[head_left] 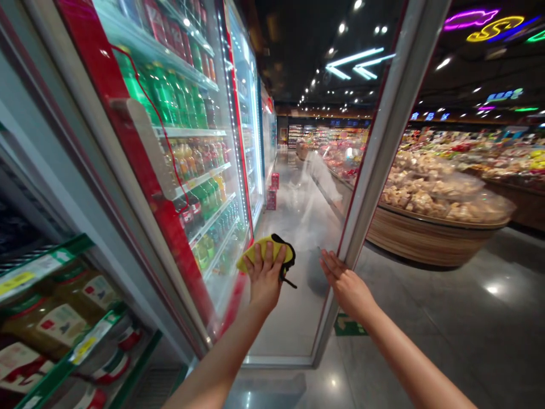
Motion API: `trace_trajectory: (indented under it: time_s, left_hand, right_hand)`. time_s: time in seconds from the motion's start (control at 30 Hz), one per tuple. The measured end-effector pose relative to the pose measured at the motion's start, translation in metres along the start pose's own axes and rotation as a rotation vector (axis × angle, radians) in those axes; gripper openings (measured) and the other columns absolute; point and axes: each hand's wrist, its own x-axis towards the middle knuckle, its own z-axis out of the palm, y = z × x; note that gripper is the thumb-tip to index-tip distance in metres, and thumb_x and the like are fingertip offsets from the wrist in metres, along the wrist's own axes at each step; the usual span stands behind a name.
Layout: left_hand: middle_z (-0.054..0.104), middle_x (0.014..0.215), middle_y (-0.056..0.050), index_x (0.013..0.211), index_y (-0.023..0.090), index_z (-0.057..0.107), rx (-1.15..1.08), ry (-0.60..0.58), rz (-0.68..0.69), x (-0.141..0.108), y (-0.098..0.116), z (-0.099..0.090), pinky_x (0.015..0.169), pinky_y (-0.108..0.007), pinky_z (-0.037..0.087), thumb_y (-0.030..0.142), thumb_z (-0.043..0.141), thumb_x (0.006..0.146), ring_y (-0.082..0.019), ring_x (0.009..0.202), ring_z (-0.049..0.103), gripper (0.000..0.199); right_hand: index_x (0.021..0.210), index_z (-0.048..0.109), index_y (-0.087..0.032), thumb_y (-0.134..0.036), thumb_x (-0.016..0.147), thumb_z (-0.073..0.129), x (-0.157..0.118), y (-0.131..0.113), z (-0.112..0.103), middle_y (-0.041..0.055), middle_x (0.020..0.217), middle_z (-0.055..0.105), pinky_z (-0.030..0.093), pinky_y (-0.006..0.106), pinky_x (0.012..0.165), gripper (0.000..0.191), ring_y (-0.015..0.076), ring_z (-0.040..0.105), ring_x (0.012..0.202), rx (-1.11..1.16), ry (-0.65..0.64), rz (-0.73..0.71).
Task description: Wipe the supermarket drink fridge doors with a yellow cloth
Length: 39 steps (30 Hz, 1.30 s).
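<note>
- Yellow, soft-looking cloth edged with dark trim [245,260] lies against the lower part of a flat, clear glass door pane [293,326], a thin black strap [290,283] trailing from one side.
- Left bare hand [266,266]: fingers spread and laid flat over the cloth, pressing it to the glass; whether the thumb pinches it, I cannot tell.
- Right bare hand [347,283]: fingers stretched across the straight, grey metal door frame [369,196], tips at the glass; I cannot tell whether it clasps the frame.
- Whitish, hazy streaks [319,179] blur the pane above the hands.
- Beyond the glass, glossy green plastic bottles [164,94] stand upright in rows, near a long, pale, bar-shaped handle [142,145] on a red upright strip [114,128].
- Lower left, squat, labelled jars [59,318] sit on green-edged shelves [106,329].
- Right, a rounded, wood-grained display bin [421,238] holds lumpy, tan goods [426,193] on a smooth, reflective grey floor [430,318].
</note>
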Motion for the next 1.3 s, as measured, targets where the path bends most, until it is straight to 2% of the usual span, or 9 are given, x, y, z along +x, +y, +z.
trace_trajectory:
  time_s: [0.1, 0.17, 0.33, 0.47, 0.63, 0.8, 1.03, 1.2, 1.3]
  left_hand:
    - [0.015, 0.169, -0.012, 0.158, 0.031, 0.031, 0.014, 0.063, -0.092, 0.024, 0.033, -0.002, 0.114, -0.079, 0.003, 0.021, 0.066, 0.088, -0.044, 0.153, -0.010, 0.078]
    - [0.018, 0.169, -0.010, 0.157, 0.033, 0.032, 0.005, 0.024, -0.002, 0.025, 0.041, 0.003, 0.115, -0.078, -0.001, 0.021, 0.067, 0.087, -0.043, 0.154, -0.005, 0.079]
    - [0.051, 0.153, 0.005, 0.148, 0.050, 0.041, -0.031, -0.172, 0.341, -0.021, -0.009, 0.018, 0.124, -0.061, -0.004, 0.012, 0.058, 0.089, -0.026, 0.151, 0.032, 0.072]
    - [0.048, 0.155, 0.003, 0.146, 0.047, 0.046, 0.013, -0.109, 0.152, -0.030, -0.039, 0.010, 0.122, -0.066, 0.000, 0.009, 0.055, 0.088, -0.033, 0.152, 0.028, 0.070]
    - [0.018, 0.169, -0.009, 0.155, 0.031, 0.038, 0.032, -0.012, -0.033, 0.018, 0.010, -0.007, 0.117, -0.075, 0.001, 0.023, 0.061, 0.090, -0.042, 0.155, -0.005, 0.069]
    - [0.026, 0.167, -0.005, 0.155, 0.040, 0.034, -0.025, -0.037, 0.137, 0.038, 0.046, -0.002, 0.117, -0.072, -0.010, 0.019, 0.064, 0.088, -0.038, 0.156, -0.002, 0.076]
    - [0.032, 0.164, -0.004, 0.153, 0.041, 0.037, -0.001, 0.000, 0.186, 0.022, 0.037, 0.021, 0.116, -0.069, -0.019, 0.019, 0.066, 0.086, -0.035, 0.156, -0.001, 0.077]
    - [0.043, 0.158, 0.008, 0.148, 0.042, 0.046, 0.122, 0.148, 0.525, -0.003, 0.028, 0.039, 0.125, -0.054, -0.016, 0.017, 0.059, 0.090, -0.018, 0.157, -0.006, 0.065]
    - [0.044, 0.156, 0.015, 0.144, 0.046, 0.050, 0.152, 0.163, 0.595, -0.001, 0.028, 0.039, 0.127, -0.049, -0.011, 0.018, 0.050, 0.094, -0.013, 0.156, -0.004, 0.057]
  right_hand:
    - [0.159, 0.027, -0.013, 0.004, 0.086, 0.044, -0.001, -0.003, -0.001, 0.0157, 0.163, 0.031, 0.047, 0.041, 0.114, 0.077, 0.0273, 0.031, 0.152, -0.002, 0.008, 0.022]
    - [0.159, 0.028, -0.014, 0.003, 0.087, 0.044, 0.001, -0.005, -0.002, 0.0152, 0.164, 0.032, 0.046, 0.042, 0.115, 0.076, 0.0273, 0.031, 0.151, 0.005, 0.015, 0.028]
    - [0.158, 0.030, -0.014, 0.002, 0.087, 0.045, 0.000, -0.005, -0.004, 0.0141, 0.164, 0.030, 0.044, 0.042, 0.117, 0.074, 0.0261, 0.030, 0.152, 0.013, 0.005, 0.025]
    - [0.156, 0.034, -0.014, 0.004, 0.085, 0.044, -0.001, -0.004, 0.000, 0.0143, 0.163, 0.033, 0.044, 0.041, 0.117, 0.074, 0.0254, 0.032, 0.151, 0.014, 0.002, 0.032]
    - [0.153, 0.040, -0.011, 0.004, 0.086, 0.044, 0.004, -0.006, 0.000, 0.0161, 0.161, 0.037, 0.045, 0.042, 0.116, 0.068, 0.0269, 0.032, 0.151, 0.017, 0.025, 0.036]
    - [0.141, 0.056, -0.011, -0.001, 0.090, 0.048, -0.007, -0.003, -0.012, 0.0157, 0.160, 0.040, 0.043, 0.045, 0.119, 0.053, 0.0267, 0.029, 0.153, 0.041, 0.012, -0.002]
    - [0.120, 0.071, -0.011, -0.006, 0.095, 0.049, -0.038, 0.008, -0.014, 0.0132, 0.147, 0.058, 0.045, 0.041, 0.118, 0.034, 0.0240, 0.045, 0.144, 0.042, 0.030, -0.027]
    - [0.117, 0.072, -0.012, -0.009, 0.097, 0.047, -0.040, 0.011, -0.006, 0.0147, 0.140, 0.062, 0.048, 0.044, 0.116, 0.032, 0.0250, 0.045, 0.144, 0.056, 0.118, -0.073]
    - [0.115, 0.073, -0.010, -0.009, 0.098, 0.043, -0.039, 0.014, -0.007, 0.0145, 0.128, 0.068, 0.051, 0.043, 0.114, 0.034, 0.0256, 0.050, 0.140, 0.060, 0.176, -0.102]
